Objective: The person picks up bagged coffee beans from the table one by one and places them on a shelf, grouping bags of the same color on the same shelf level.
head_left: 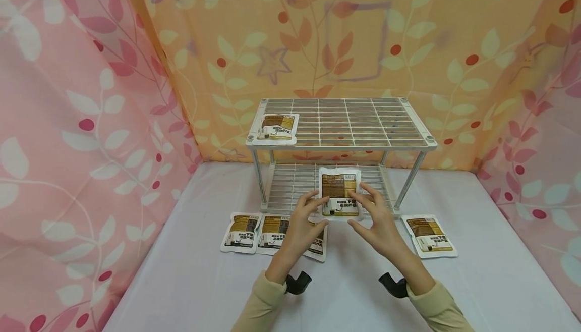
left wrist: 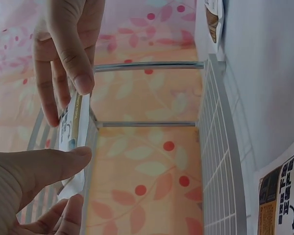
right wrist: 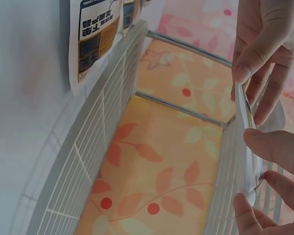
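Both hands share one pouch in front of the rack. The left hand has its thumb and fingers partly spread and pinches the left side of the held pouch; the right hand, about as wide open, pinches its right side. In the wrist views the thumbs and fingers meet it from opposite faces, probably because a soft packet gripped at one side alone would sag or twist. Held by its sides, its print also shows largely uncovered, facing the person. It appears about level with the rack's upper shelf and clear of it; its exact tilt is hard to judge.

The shelf pouch lies flat at the rack's top front left corner, its broad back across several wires, which likely stops it slipping through the gaps. The lower shelf sits beneath, at the rack's foot.

On the table, before the rack's left front, a left pouch, a middle pouch and a third pouch lie face up in a row, the last partly behind the left hand. The right pouch lies just off the rack's right front corner. These spots seem chosen for easy reach, each hand having packets on its own side.
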Demonstrator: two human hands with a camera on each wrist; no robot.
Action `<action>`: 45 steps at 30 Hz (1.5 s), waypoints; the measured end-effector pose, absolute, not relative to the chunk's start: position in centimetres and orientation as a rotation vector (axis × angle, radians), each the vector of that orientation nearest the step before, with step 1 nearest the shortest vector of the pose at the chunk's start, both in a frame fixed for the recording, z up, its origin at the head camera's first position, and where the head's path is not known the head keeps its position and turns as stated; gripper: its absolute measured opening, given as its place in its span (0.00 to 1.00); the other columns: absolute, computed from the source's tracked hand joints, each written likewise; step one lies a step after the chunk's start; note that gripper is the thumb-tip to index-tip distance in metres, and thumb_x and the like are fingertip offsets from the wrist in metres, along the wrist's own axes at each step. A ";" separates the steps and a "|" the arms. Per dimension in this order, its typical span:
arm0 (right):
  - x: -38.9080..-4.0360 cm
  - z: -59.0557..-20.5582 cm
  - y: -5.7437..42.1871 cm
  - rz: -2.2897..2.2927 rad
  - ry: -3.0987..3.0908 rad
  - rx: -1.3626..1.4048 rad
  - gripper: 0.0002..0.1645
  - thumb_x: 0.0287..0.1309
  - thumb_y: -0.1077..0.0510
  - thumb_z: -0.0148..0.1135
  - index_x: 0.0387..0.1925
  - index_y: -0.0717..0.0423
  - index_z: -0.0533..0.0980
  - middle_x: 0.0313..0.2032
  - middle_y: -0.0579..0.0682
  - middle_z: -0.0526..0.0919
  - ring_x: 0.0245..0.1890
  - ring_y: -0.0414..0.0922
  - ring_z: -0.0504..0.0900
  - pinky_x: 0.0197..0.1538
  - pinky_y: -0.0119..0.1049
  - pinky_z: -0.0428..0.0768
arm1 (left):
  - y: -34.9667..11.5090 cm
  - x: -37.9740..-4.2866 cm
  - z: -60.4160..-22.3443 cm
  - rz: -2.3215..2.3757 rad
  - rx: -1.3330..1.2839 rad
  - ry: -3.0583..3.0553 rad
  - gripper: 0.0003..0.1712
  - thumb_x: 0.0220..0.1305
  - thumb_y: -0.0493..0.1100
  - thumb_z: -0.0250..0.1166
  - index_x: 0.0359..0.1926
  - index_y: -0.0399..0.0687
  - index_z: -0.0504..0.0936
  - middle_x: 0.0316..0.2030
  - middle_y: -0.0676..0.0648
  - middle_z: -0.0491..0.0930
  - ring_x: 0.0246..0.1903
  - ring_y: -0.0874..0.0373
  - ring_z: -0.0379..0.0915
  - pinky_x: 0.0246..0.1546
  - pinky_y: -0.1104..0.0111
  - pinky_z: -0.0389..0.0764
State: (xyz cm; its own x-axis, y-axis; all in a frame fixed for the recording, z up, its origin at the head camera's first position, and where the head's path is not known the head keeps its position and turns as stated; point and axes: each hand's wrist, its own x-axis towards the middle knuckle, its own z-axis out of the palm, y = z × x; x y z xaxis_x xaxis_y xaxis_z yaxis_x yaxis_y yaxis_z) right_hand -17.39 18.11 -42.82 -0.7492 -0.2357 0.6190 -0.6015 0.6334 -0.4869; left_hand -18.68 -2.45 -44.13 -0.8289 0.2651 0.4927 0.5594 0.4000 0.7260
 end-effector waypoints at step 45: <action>-20.2 -36.9 15.6 0.826 -2.075 0.925 0.33 0.43 0.70 0.69 0.56 0.60 0.73 0.60 0.62 0.66 0.52 0.54 0.73 0.49 0.43 0.76 | -5.3 -20.2 -37.9 -1.090 -0.871 -2.004 0.24 0.55 0.32 0.66 0.54 0.41 0.76 0.56 0.42 0.72 0.53 0.52 0.71 0.51 0.67 0.76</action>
